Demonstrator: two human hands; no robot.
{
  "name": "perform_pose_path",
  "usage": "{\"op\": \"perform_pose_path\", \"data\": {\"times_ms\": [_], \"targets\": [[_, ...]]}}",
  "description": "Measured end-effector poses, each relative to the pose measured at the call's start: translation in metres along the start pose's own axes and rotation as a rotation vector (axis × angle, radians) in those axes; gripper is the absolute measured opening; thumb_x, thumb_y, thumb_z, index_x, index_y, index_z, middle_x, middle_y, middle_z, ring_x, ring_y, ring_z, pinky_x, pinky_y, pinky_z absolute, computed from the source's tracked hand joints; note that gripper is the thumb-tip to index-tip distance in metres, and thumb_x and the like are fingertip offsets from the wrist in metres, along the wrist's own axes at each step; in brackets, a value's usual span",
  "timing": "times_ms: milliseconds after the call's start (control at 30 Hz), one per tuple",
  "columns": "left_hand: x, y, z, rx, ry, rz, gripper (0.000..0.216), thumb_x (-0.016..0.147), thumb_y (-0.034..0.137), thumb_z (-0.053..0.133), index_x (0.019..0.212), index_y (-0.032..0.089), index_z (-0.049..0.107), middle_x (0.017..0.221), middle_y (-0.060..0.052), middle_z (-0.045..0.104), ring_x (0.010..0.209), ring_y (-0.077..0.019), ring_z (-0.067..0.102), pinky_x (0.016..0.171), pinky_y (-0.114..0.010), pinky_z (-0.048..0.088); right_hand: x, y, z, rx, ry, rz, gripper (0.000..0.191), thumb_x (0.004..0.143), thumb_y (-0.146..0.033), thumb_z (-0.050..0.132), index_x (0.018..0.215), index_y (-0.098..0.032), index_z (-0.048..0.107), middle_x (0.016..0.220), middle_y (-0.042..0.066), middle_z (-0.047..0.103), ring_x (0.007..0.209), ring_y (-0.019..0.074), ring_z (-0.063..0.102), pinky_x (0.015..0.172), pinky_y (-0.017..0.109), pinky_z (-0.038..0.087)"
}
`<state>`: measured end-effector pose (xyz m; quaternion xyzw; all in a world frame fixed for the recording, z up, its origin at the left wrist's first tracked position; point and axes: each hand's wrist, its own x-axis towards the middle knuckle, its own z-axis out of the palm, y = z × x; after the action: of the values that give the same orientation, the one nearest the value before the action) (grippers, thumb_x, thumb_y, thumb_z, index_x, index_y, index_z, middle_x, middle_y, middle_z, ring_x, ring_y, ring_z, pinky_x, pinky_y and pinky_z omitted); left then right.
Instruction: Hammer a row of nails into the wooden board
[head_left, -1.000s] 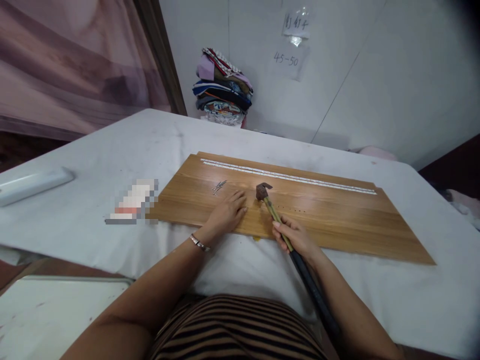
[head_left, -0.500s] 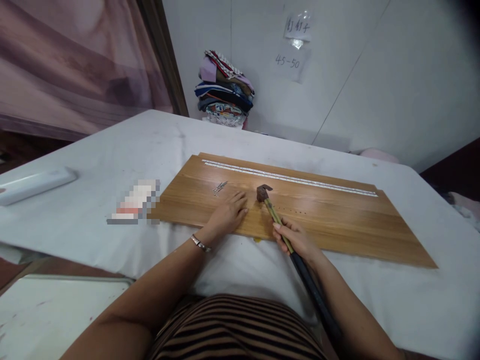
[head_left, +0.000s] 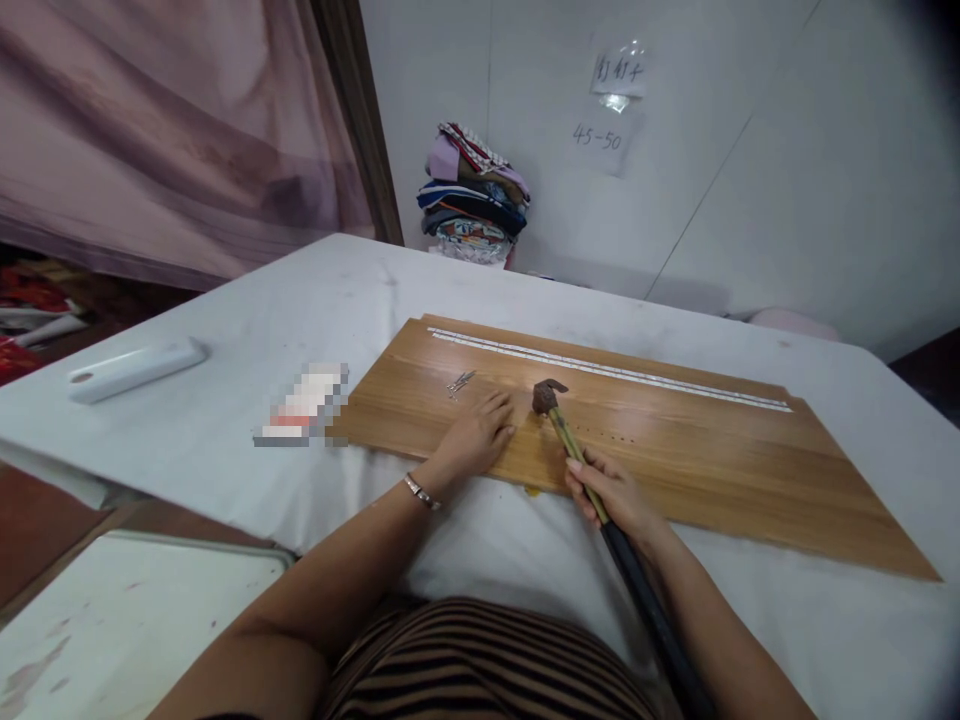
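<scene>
Zero real movement on the board (head_left: 675, 450) over the last second; only the viewpoint swung left, sliding everything toward the right of frame. White long object (head_left: 139, 370) at the bench's (head_left: 315, 300) left side now shows whole, plus more of the red items (head_left: 22, 320) beyond that edge. Reads to me as a head turn: setup held, no visible progress in the hammering posture. Right grip (head_left: 609, 490) clenched around the hammer (head_left: 628, 570), on the handle between head and black section. Head sits at or just over the board; can't tell if touching, or if a nail is under it. Left grip (head_left: 474, 437) released, laid palm down on the board, left of the hammer head and near the nails (head_left: 460, 382). Board lies flat on the bench, long side toward the wearer, hammer head near its middle. Counts: 1 hammer, 1 board, 2 hands. Nails: several, one overlapping pile, too small to count. Dark marks (head_left: 613, 437) right of the handle: one row, roughly six; can't tell nail heads from holes. White strips (head_left: 600, 370): 2, side by side near the far edge. Also 1 metal band (head_left: 421, 492) on the left wrist, 1 pixelated patch (head_left: 304, 405) overlapping the board's left end, 1 folded clothes stack (head_left: 474, 195) by the wall, 2 paper notes (head_left: 619, 72) on it.
</scene>
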<state>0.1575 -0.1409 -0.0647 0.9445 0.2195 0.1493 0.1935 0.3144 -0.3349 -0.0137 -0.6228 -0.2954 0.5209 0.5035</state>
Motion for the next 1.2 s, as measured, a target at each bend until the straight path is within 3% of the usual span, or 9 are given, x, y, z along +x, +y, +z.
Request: {"op": "perform_pose_path", "data": {"times_ms": [200, 1200], "targets": [[0.0004, -0.0014, 0.0010, 0.004, 0.009, 0.012, 0.041, 0.100, 0.032, 0.048, 0.131, 0.011, 0.064, 0.153, -0.019, 0.055, 0.148, -0.0299, 0.045, 0.125, -0.050, 0.035, -0.0003, -0.0033, 0.0023, 0.008, -0.005, -0.009, 0.054, 0.068, -0.066, 0.077, 0.088, -0.022, 0.054, 0.058, -0.010, 0.051, 0.034, 0.0047, 0.039, 0.033, 0.019, 0.029], [0.0005, -0.0023, 0.0022, -0.025, 0.003, -0.008, 0.043, 0.100, 0.034, 0.047, 0.133, 0.012, 0.064, 0.155, -0.018, 0.053, 0.149, -0.0313, 0.043, 0.125, -0.051, 0.035, -0.0009, -0.0025, 0.0007, 0.019, 0.010, 0.021, 0.052, 0.070, -0.063, 0.077, 0.095, -0.022, 0.057, 0.060, -0.010, 0.053, 0.035, 0.0051, 0.041, 0.032, 0.019, 0.030]]}}
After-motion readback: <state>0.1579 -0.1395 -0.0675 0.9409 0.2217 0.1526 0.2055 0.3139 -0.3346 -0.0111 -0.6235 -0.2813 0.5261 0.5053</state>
